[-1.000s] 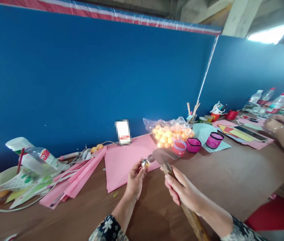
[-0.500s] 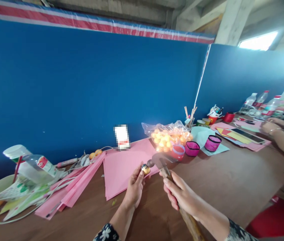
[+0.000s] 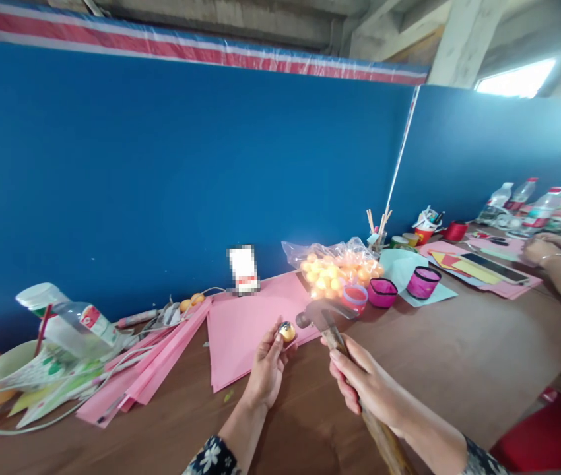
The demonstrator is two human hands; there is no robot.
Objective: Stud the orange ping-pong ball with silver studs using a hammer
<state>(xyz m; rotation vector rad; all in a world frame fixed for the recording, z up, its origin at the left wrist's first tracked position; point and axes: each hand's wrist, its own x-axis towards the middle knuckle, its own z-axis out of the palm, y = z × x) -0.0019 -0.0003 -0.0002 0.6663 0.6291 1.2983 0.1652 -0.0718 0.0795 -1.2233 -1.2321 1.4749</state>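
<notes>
A small shiny ball, gold with a dark silvery top, is pinched between the thumb and fingers of my left hand. My right hand is wrapped around the wooden handle of a claw hammer. The hammer's round striking face points left at the ball, with a small gap between them. Both hands are held above the near edge of the pink paper sheets and the brown table.
Behind the hammer lie a clear bag of orange balls and small pink fabric cups. Pink strips, a cable and plastic bottles clutter the left. A co-worker's hands are at the right. A blue partition backs the table.
The hammer's striking face has drawn back slightly to the right from the ball. The ball now shows more of its gold side than a second ago. The camera view has tilted up slightly.
</notes>
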